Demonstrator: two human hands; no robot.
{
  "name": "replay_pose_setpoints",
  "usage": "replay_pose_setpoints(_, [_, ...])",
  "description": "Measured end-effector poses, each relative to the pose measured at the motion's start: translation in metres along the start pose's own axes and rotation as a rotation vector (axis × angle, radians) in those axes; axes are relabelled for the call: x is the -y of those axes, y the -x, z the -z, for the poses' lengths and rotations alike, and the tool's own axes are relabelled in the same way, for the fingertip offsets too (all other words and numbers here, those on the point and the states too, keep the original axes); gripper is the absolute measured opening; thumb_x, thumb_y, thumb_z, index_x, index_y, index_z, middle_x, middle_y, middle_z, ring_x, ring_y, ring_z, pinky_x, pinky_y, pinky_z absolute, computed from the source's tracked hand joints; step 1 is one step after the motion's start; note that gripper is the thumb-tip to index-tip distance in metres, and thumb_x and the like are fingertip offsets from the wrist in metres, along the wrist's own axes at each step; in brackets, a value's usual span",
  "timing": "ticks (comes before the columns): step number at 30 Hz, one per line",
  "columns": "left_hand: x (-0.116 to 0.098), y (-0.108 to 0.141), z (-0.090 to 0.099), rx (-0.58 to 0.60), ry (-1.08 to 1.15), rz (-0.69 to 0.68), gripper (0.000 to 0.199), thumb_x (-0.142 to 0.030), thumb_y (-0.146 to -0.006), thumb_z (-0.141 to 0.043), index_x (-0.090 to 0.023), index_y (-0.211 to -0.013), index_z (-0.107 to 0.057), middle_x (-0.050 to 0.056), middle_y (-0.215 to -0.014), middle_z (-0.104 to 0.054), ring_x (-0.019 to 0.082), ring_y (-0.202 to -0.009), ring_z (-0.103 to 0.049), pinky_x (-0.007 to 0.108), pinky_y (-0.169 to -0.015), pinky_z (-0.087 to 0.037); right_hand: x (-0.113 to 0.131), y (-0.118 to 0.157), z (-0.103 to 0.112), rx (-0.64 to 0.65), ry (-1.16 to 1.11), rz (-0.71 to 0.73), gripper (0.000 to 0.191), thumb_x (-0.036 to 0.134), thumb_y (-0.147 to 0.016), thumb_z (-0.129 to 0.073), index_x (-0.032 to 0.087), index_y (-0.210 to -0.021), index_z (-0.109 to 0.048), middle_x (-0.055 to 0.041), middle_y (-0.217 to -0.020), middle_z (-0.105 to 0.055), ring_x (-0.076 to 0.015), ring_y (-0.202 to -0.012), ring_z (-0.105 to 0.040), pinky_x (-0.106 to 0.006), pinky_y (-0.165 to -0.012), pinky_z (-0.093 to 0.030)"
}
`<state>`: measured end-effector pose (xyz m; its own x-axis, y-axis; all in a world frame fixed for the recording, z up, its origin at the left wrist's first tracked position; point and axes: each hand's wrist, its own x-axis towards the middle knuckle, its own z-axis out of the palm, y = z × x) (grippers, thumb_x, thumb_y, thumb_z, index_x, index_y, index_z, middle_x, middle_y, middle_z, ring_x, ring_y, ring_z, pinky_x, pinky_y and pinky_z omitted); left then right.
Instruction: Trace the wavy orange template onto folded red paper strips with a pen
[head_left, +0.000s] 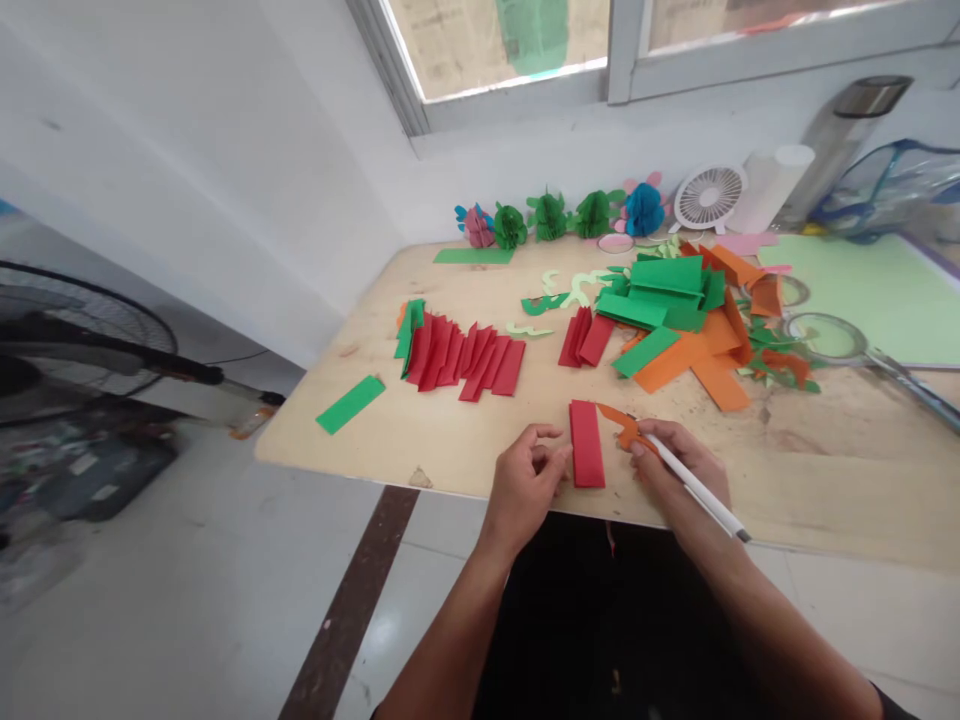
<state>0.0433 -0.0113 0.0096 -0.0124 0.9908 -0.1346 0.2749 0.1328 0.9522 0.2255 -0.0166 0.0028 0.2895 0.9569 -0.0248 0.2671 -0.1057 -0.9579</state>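
Observation:
A folded strip of red paper (587,445) lies near the front edge of the table. Just to its left rests my left hand (529,480), loosely curled with a gap between thumb and fingers; the fingertips are at or close to the strip's left edge. My right hand (686,465) grips a white pen (697,485) together with an orange paper cutout (621,424), whose pointed end reaches toward the strip's top right corner. Behind the strip stands a small group of folded red papers (583,338). Further left is a long row of folded red papers (457,355).
Green folded papers (660,285) and orange paper strips (694,355) are heaped at right, beside scissors (911,385). One green strip (350,404) lies at left. Paper ornaments (551,215), a small white fan (709,198) and a flask (847,140) line the wall.

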Motion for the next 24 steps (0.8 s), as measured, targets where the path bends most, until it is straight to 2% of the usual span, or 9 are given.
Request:
replay_pose_setpoints(2, [-0.001, -0.004, 0.006, -0.045, -0.249, -0.159, 0.024, -0.030, -0.089, -0.055, -0.019, -0.110, -0.060, -0.003, -0.064, -0.063, 0.012, -0.055, -0.058, 0.022, -0.059, -0.047, 0.003, 0.000, 0.001, -0.013, 0.000, -0.013, 0.032, 0.043, -0.074, -0.068, 0.021, -0.097, -0.068, -0.0037, -0.076, -0.073, -0.0144, -0.056, -0.064, -0.026, -0.054, -0.054])
replay_pose_setpoints(4, [-0.004, -0.015, 0.011, -0.044, -0.531, -0.379, 0.024, -0.020, -0.093, -0.049, -0.021, -0.113, -0.061, 0.001, -0.082, -0.070, 0.015, -0.072, -0.064, 0.026, -0.072, -0.050, 0.008, 0.001, 0.003, -0.031, 0.004, -0.030, 0.030, 0.042, -0.073, -0.068, 0.020, -0.094, -0.069, -0.0035, -0.073, -0.073, -0.0143, -0.056, -0.064, -0.025, -0.053, -0.054])
replay_pose_setpoints(6, [-0.008, -0.031, 0.012, 0.063, -0.817, -0.646, 0.029, -0.011, -0.092, -0.045, -0.021, -0.112, -0.064, 0.008, -0.107, -0.069, 0.021, -0.096, -0.065, 0.032, -0.083, -0.050, 0.012, 0.002, 0.006, -0.050, -0.001, -0.055, 0.028, 0.041, -0.072, -0.069, 0.021, -0.090, -0.069, -0.0034, -0.073, -0.073, -0.0141, -0.057, -0.064, -0.024, -0.052, -0.053])
replay_pose_setpoints(8, [-0.011, -0.047, 0.010, 0.200, -1.056, -0.872, 0.027, -0.011, -0.093, -0.047, -0.021, -0.111, -0.065, 0.013, -0.125, -0.063, 0.028, -0.114, -0.059, 0.039, -0.087, -0.049, 0.014, 0.003, 0.009, -0.085, -0.029, -0.066, 0.028, 0.042, -0.070, -0.071, 0.021, -0.089, -0.070, -0.0036, -0.077, -0.073, -0.0143, -0.060, -0.065, -0.023, -0.053, -0.053])
replay_pose_setpoints(11, [-0.013, -0.065, 0.007, 0.290, -1.201, -1.069, 0.024, -0.013, -0.095, -0.046, -0.021, -0.107, -0.067, 0.013, -0.130, -0.060, 0.029, -0.121, -0.054, 0.042, -0.090, -0.046, 0.014, 0.006, 0.013, -0.113, -0.076, -0.067, 0.030, 0.043, -0.070, -0.072, 0.021, -0.090, -0.070, -0.0041, -0.077, -0.073, -0.0148, -0.060, -0.065, -0.024, -0.053, -0.054])
replay_pose_setpoints(14, [-0.011, -0.067, 0.007, 0.232, -1.231, -1.090, 0.025, -0.012, -0.097, -0.043, -0.018, -0.094, -0.067, 0.010, -0.113, -0.067, 0.024, -0.113, -0.058, 0.038, -0.089, -0.044, 0.013, 0.008, 0.017, -0.109, -0.073, -0.088, 0.030, 0.043, -0.069, -0.073, 0.020, -0.088, -0.071, -0.0036, -0.073, -0.072, -0.0145, -0.057, -0.064, -0.024, -0.051, -0.053])
replay_pose_setpoints(18, [-0.010, -0.048, 0.004, 0.058, -1.242, -0.947, 0.024, -0.012, -0.094, -0.045, -0.014, -0.079, -0.064, 0.011, -0.081, -0.067, 0.026, -0.090, -0.061, 0.042, -0.082, -0.043, 0.015, 0.008, 0.020, -0.124, -0.087, -0.087, 0.030, 0.043, -0.069, -0.072, 0.021, -0.088, -0.070, -0.0028, -0.073, -0.072, -0.0149, -0.060, -0.065, -0.023, -0.051, -0.053])
replay_pose_setpoints(20, [-0.012, -0.033, 0.001, 0.002, -1.227, -0.870, 0.022, -0.018, -0.092, -0.049, -0.014, -0.076, -0.063, 0.010, -0.073, -0.065, 0.026, -0.079, -0.060, 0.042, -0.076, -0.043, 0.016, 0.007, 0.023, -0.151, -0.097, -0.084, 0.031, 0.043, -0.069, -0.072, 0.021, -0.090, -0.069, -0.0029, -0.075, -0.072, -0.0150, -0.062, -0.065, -0.024, -0.053, -0.054])
replay_pose_setpoints(24, [-0.018, -0.011, -0.003, 0.082, -0.907, -0.653, 0.027, -0.043, -0.090, -0.059, -0.019, -0.077, -0.060, 0.005, -0.074, -0.067, 0.022, -0.074, -0.060, 0.037, -0.074, -0.043, 0.015, 0.007, 0.025, -0.189, -0.086, -0.063, 0.029, 0.040, -0.070, -0.073, 0.021, -0.091, -0.069, -0.0028, -0.075, -0.072, -0.0145, -0.062, -0.065, -0.024, -0.054, -0.054])
